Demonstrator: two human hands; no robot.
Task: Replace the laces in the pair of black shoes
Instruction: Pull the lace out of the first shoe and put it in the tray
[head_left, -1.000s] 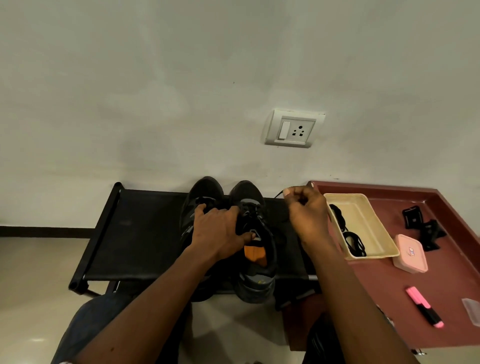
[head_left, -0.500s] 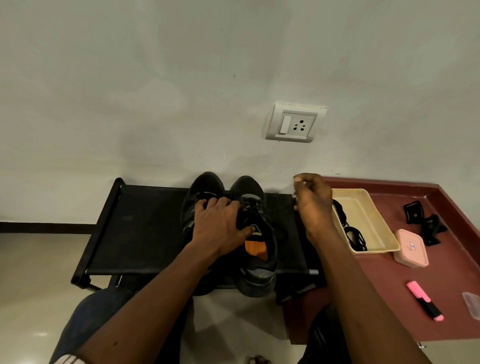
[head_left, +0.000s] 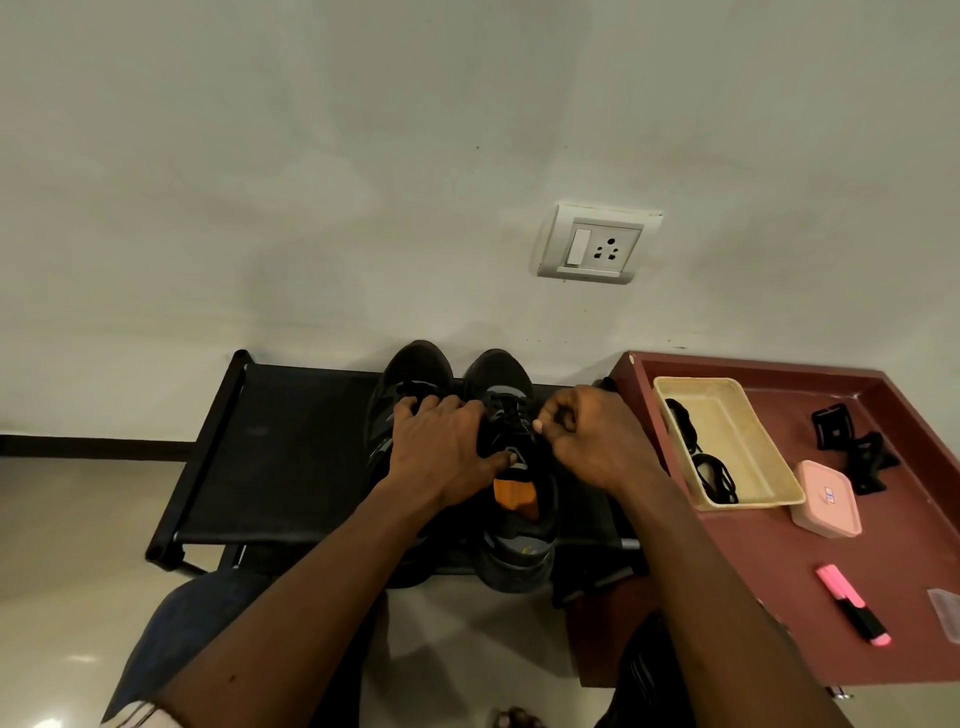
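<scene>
Cream tray (head_left: 740, 441): black laces (head_left: 714, 475) inside | pink box (head_left: 826, 499): lidded

Pink box (head_left: 826, 499) and highlighter (head_left: 852, 605) lie on maroon table (head_left: 779, 597).

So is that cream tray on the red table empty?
Not empty. The cream tray holds black looped cords, possibly laces, along its left side; the rest is bare.
</scene>
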